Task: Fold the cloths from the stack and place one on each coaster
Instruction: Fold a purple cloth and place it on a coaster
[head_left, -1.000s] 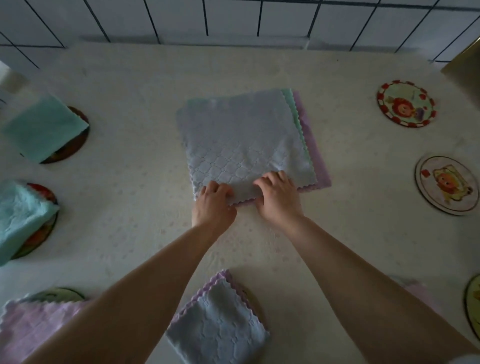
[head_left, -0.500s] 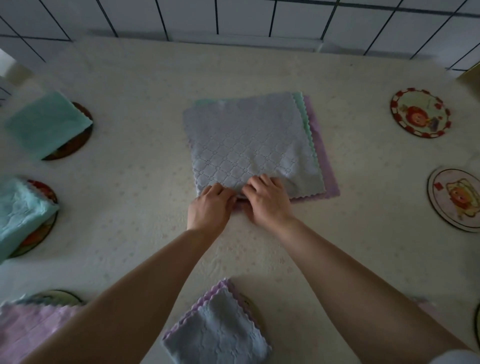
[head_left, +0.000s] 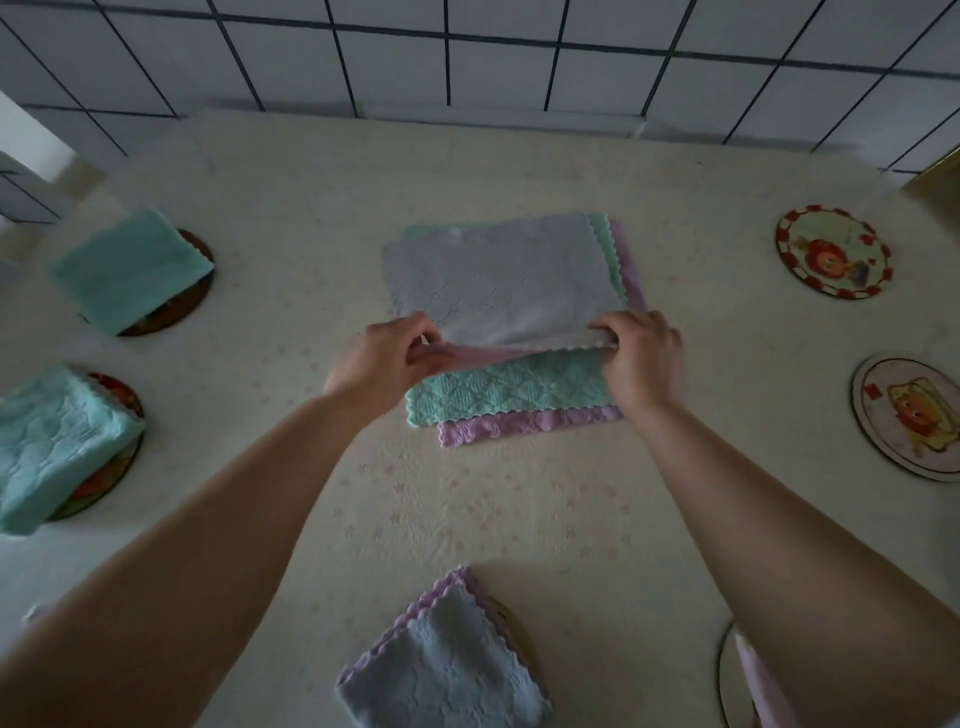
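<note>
From the head view, three cloths are counted in the stack (head_left: 519, 384) mid-bench: the grey cloth (head_left: 498, 280) on top is pinched at its near edge by the left hand (head_left: 384, 358) and right hand (head_left: 641, 358). Two bare coasters (head_left: 834, 252) lie right; three folded cloths (head_left: 130, 270) are seen covering coasters.

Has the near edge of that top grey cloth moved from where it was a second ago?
Yes. The grey cloth's near edge, pinched by the left hand and right hand, has lifted off and back from the stack's near edge, uncovering the green cloth.
</note>
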